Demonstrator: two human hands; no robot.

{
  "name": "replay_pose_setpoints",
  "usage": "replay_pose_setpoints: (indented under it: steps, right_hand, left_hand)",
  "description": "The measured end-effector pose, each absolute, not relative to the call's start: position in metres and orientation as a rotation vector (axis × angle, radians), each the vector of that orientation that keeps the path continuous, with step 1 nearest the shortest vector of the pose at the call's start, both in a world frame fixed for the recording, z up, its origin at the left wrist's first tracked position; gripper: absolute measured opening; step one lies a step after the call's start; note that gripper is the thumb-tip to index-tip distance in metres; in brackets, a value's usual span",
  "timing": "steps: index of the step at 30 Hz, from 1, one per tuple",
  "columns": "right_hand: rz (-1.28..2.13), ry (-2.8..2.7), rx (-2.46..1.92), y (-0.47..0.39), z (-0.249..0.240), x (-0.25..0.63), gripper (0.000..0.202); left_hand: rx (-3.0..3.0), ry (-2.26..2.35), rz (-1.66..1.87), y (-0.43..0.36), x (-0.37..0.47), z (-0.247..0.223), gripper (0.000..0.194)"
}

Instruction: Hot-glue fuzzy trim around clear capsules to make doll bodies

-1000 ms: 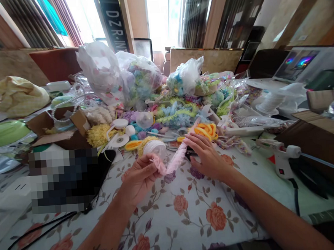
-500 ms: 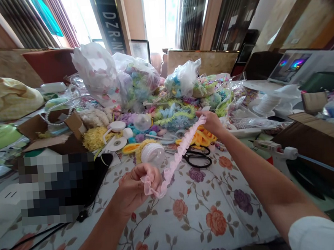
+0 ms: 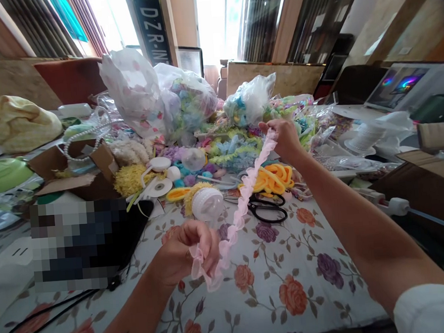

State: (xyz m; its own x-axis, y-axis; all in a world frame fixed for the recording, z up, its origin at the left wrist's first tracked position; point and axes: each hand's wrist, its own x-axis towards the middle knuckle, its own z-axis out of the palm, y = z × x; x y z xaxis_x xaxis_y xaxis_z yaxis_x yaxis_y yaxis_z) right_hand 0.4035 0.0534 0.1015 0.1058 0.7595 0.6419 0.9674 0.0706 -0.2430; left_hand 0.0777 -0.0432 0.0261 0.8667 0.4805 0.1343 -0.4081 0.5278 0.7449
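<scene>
A ruffled pink ribbon (image 3: 246,190) stretches diagonally between my two hands above the flowered tablecloth. My left hand (image 3: 192,250) pinches its lower end, and a short piece hangs below the fingers. Higher and to the right, my right hand (image 3: 282,134) is closed on the upper end. Black-handled scissors (image 3: 268,209) lie under the ribbon, beside a bundle of orange-yellow cord (image 3: 276,179). A clear round container (image 3: 207,204) with a white rim stands just beyond my left hand.
Bags of pastel trims (image 3: 190,100) and loose yarn pile up at the back. An open cardboard box (image 3: 74,182) and a black item with a strap (image 3: 132,244) are on the left. A glue gun (image 3: 395,206) lies right, near another box (image 3: 436,187).
My right hand has risen, lifting the upper end of the ribbon. More of the ribbon's lower end hangs loose by my left hand. The view has shifted slightly.
</scene>
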Motion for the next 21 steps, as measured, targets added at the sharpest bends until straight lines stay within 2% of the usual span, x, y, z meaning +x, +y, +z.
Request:
replay_pose_setpoints:
  steps: [4,7,9,12,17,21]
  right_hand:
    - [-0.314,-1.664,-1.828,0.050,0.089,0.428,0.043]
    - [-0.329,-1.654,-1.835,0.047,0.086,0.443,0.036]
    - [-0.394,-1.667,-1.820,0.046,0.092,0.445,0.029]
    - [-0.511,-1.701,-1.792,0.043,0.114,0.437,0.030]
    - [-0.573,-1.653,-1.669,0.028,0.162,0.412,0.036]
    - [-0.315,-1.591,-1.575,0.008,0.167,0.399,0.043]
  left_hand:
    - [0.905,0.039,0.394,-0.043,0.075,0.023,0.026]
    - [0.923,0.034,0.359,-0.043,0.073,0.025,0.022]
    - [0.964,0.029,0.308,-0.043,0.073,0.026,0.020]
    - [1.006,0.090,0.262,-0.043,0.074,0.027,0.016]
    - [0.891,0.186,0.434,-0.045,0.082,0.031,0.010]
    - [0.842,0.278,0.606,-0.043,0.086,0.032,0.008]
